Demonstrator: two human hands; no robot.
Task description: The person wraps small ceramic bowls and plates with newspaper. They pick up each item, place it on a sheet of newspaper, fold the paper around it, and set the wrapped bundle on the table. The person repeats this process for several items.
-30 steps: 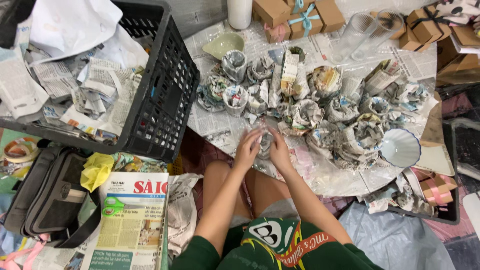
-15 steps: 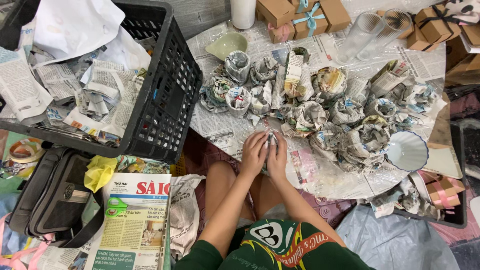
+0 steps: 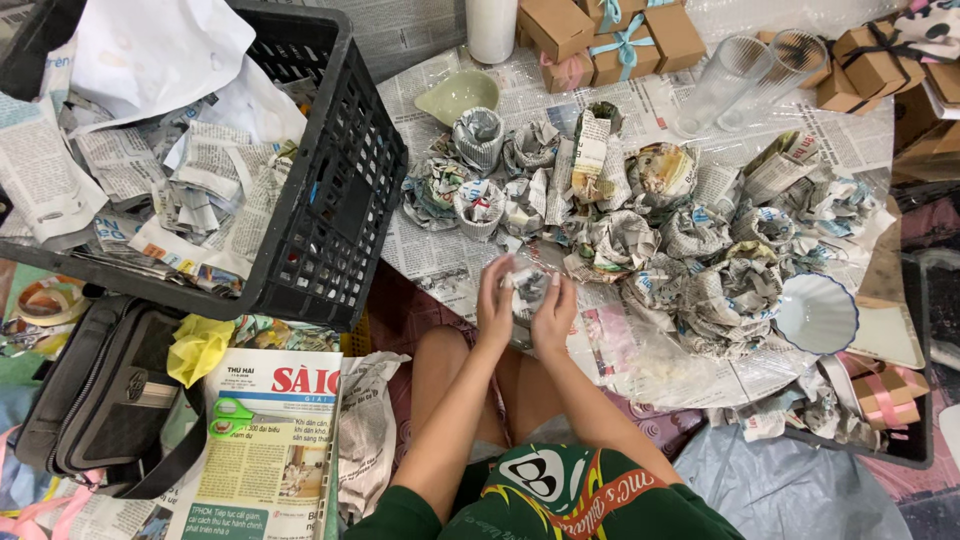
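Newspaper-covered floor [image 3: 470,265], wrapped bundles crowded ahead. Left hand [image 3: 494,305] and right hand [image 3: 553,318] both clamped around small paper-wrapped item [image 3: 527,290] (contents hidden), held above knees. Risk: loose wrap unravels if grip slackens; item could slip, break.

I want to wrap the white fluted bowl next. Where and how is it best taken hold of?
Grip the white fluted bowl by its right rim, coming from the right: it sits upright and open there, while newspaper bundles crowd its left edge.
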